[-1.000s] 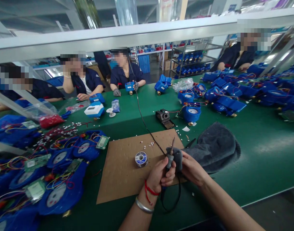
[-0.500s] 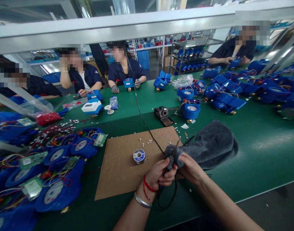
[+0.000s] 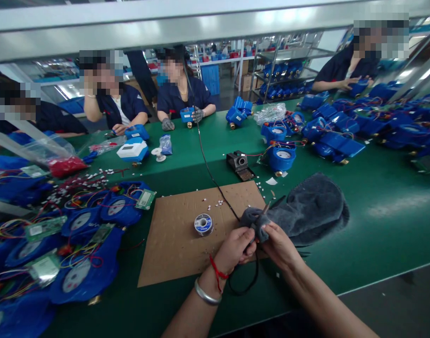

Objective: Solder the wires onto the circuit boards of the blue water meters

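Head view: the left hand (image 3: 238, 246) has its fingers curled together around the handle of the soldering iron (image 3: 266, 207), whose grip is mostly hidden by the hand and the cloth (image 3: 315, 211). The right hand (image 3: 278, 244) pinches a fold of that cloth, fingers clamped on it, close against the iron. The iron is above the right-hand part of the cardboard (image 3: 175, 256), just beside the left hand's thumb.

A second ago the iron's tip stood nearly upright, with a longer stretch of bare metal above the cloth. Now it leans to the right, and the cloth is bunched about the shaft so that only the pointed end shows. The two hands have stayed close together, and the rest of the cloth still lies on the green table (image 3: 377, 234) to the right.

The solder spool (image 3: 203, 225) keeps its place on the cardboard, and the iron stand (image 3: 241, 165) sits beyond it as before. A black cord (image 3: 255, 274) loops below the hands. Across the table at right, a co-worker (image 3: 345, 70) whose hands showed no meter a second ago now has a blue meter (image 3: 359, 87) between them.
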Tool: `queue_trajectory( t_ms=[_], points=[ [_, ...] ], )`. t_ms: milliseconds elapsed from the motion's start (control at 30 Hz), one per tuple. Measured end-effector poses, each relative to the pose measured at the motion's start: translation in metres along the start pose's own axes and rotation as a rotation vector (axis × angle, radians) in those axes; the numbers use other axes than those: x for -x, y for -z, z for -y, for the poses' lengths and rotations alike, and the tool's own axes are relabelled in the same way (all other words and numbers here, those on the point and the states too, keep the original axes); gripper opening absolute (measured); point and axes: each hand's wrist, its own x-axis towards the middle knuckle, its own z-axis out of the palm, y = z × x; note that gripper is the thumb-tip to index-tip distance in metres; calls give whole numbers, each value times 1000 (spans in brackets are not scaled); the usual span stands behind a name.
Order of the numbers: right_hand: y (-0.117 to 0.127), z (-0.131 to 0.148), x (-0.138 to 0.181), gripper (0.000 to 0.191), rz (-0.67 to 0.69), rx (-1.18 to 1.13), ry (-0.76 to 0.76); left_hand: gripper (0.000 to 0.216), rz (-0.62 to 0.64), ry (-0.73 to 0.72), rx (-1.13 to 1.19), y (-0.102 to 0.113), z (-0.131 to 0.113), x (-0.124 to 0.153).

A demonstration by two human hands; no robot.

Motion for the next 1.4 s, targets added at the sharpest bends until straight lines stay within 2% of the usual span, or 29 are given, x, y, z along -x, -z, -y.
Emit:
queue_trajectory(
  t_ms=[167, 233, 400, 500, 667, 767, 800, 900, 933, 967, 1000, 1067, 1200, 1267, 1333, 1400],
  points=[
    [-6, -4, -3, 23, -89, -1, 16, 31, -288, -214, -537, -6, 3, 1],
    [-11, -5, -3, 25, -121, 12, 29, 25, -373, -281, -685, -7, 4, 2],
    [-13, 0, -1, 18, -72, 65, 7, 27, -364, -278, -670, -2, 3, 2],
    [-10, 4, -1, 21, -35, 68, -23, 26, -366, -273, -660, -2, 2, 3],
    [-9, 7, -2, 24, -58, 88, -6, 22, -366, -332, -625, -6, 0, 4],
    [-8, 13, 0, 32, -10, 109, 4, 30, -242, -245, -400, -4, -1, 6],
    [-6, 16, 1, 35, 23, 113, -6, 34, -146, -177, -264, -3, -2, 6],
    [-3, 23, 5, 46, 143, 131, -67, 45, 255, 38, 152, 3, -5, 8],
    [-3, 24, 6, 48, 166, 142, -81, 48, 359, 77, 241, 5, -6, 9],
    [-3, 26, 6, 47, 177, 155, -89, 49, 413, 91, 293, 5, -7, 9],
    [-3, 26, 6, 42, 176, 169, -88, 49, 409, 82, 312, 5, -8, 9],
    [-5, 26, 5, 30, 150, 190, -62, 46, 264, 29, 244, 3, -10, 10],
    [-9, 21, 0, 24, 72, 227, 32, 40, -141, -169, -251, -6, -10, 9],
    [-11, 19, -2, 26, 24, 264, 69, 39, -257, -269, -458, -8, -9, 9],
    [-11, 19, -2, 28, -15, 294, 98, 39, -266, -281, -471, -8, -9, 9],
    [-9, 20, 1, 28, -9, 288, 98, 40, -143, -182, -270, -6, -9, 10]
  ],
)
